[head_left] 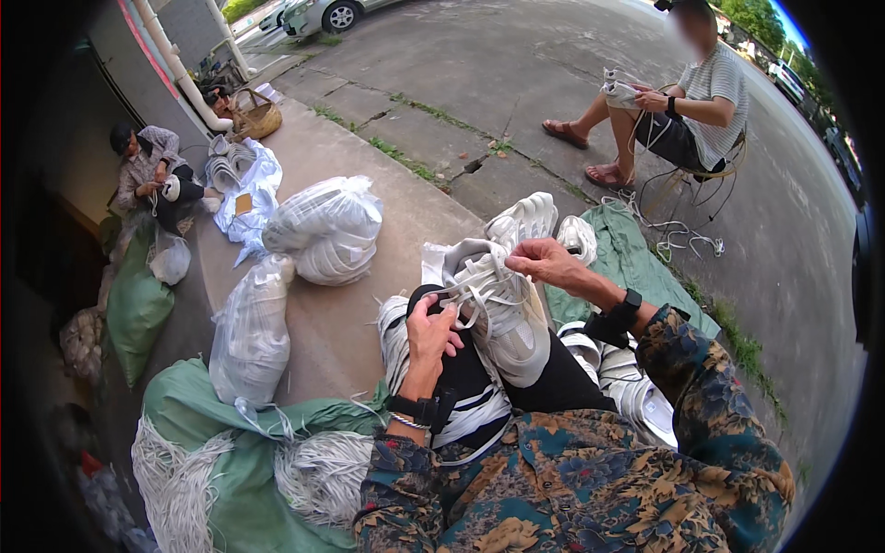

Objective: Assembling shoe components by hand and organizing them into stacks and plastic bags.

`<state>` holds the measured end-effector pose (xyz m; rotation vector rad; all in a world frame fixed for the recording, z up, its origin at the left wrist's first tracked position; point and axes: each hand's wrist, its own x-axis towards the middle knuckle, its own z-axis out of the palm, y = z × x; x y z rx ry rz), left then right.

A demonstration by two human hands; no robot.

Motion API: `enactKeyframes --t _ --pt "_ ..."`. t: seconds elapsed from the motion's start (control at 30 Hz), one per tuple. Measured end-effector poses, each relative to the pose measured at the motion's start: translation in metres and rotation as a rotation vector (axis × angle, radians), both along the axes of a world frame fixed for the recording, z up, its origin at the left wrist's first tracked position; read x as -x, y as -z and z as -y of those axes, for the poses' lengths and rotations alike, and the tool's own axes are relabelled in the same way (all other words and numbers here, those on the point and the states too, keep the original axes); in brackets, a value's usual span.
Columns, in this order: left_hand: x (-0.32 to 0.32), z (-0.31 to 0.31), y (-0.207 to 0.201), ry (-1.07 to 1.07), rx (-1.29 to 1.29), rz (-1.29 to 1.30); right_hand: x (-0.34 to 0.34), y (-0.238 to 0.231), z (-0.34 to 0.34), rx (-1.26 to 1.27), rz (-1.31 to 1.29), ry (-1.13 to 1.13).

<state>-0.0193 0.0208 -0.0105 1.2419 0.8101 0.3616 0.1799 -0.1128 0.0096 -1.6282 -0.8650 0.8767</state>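
A white and beige sneaker (509, 336) rests on my lap, its toe toward me and its laces partly threaded and loose. My left hand (430, 339) is at the shoe's left side, thumb and finger closed on a white shoelace (472, 297). On the other side, my right hand (551, 264) pinches at the upper eyelets near the shoe's collar; what lies between those fingertips is too small to make out, though a lace runs close by. A bundle of white laces (396, 343) lies over my left thigh, next to black trousers.
Several white sneakers (636, 392) lie to my right, with more on a green cloth (613, 240) ahead. Stuffed clear plastic bags (327, 230) and a green sack (184, 396) with white laces stand at left. Two people sit farther off, one on a chair (705, 173).
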Motion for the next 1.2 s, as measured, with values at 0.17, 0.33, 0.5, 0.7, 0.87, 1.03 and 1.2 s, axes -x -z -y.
enactKeyframes --t 0.17,0.33,0.5,0.7,0.87,1.03,1.2 --pt "-0.006 -0.004 0.008 0.042 -0.224 -0.105 0.003 0.006 -0.007 -0.048 0.301 -0.028" --pt "0.01 -0.003 0.0 0.061 -0.284 -0.127 0.002 0.009 -0.003 -0.062 0.307 0.028" --pt "0.027 0.0 -0.001 0.158 0.117 0.055 -0.002 0.012 0.009 -0.046 0.164 -0.05" --pt "0.035 0.0 0.01 -0.011 0.267 0.121 -0.011 0.013 -0.008 -0.09 0.235 0.084" --pt "0.022 0.025 -0.006 0.33 0.231 -0.08 -0.031 0.019 -0.048 -0.051 0.085 0.007" --pt "-0.004 0.04 -0.006 0.516 0.12 -0.197 -0.037 -0.002 -0.057 0.175 -0.108 -0.081" --pt "-0.015 0.027 -0.036 0.518 0.422 0.538 -0.06 0.012 -0.037 0.144 -0.21 -0.04"
